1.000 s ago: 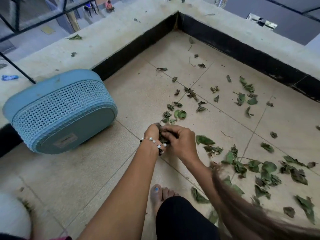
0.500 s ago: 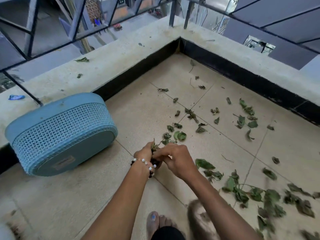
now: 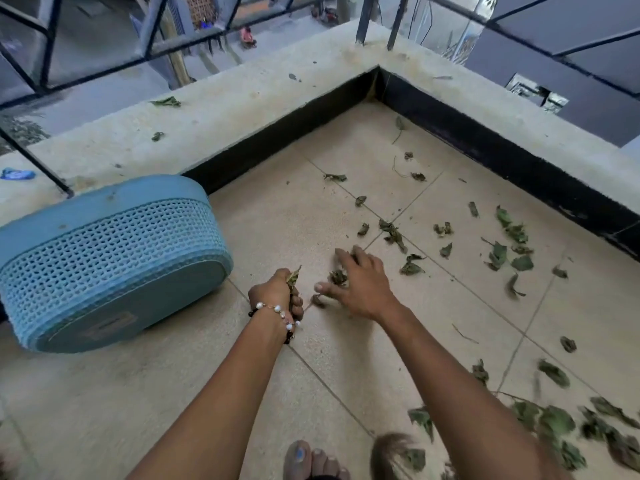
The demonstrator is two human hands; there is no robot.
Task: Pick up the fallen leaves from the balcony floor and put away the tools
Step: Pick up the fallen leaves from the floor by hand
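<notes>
Several green fallen leaves [image 3: 498, 254] lie scattered over the beige tiled balcony floor [image 3: 346, 358], thickest at the right and lower right. My left hand [image 3: 277, 292], with a bead bracelet at the wrist, grips a bunch of gathered leaves [image 3: 293, 277] that sticks out above the fist. My right hand [image 3: 360, 282] is just to its right, fingers spread and blurred, over a small clump of leaves [image 3: 337, 276] on the floor. A light blue perforated plastic basket [image 3: 104, 261] lies on its side at the left, close to my left hand.
A low concrete parapet [image 3: 242, 95] with a black base band runs around the corner, topped by a dark metal railing [image 3: 166, 46]. A few leaves lie on the parapet [image 3: 166, 102]. My bare foot [image 3: 311, 460] is at the bottom edge.
My right hand has left the left hand and reached forward and right with fingers spread over loose leaves. The left hand still holds its bunch. The view has tilted up.
</notes>
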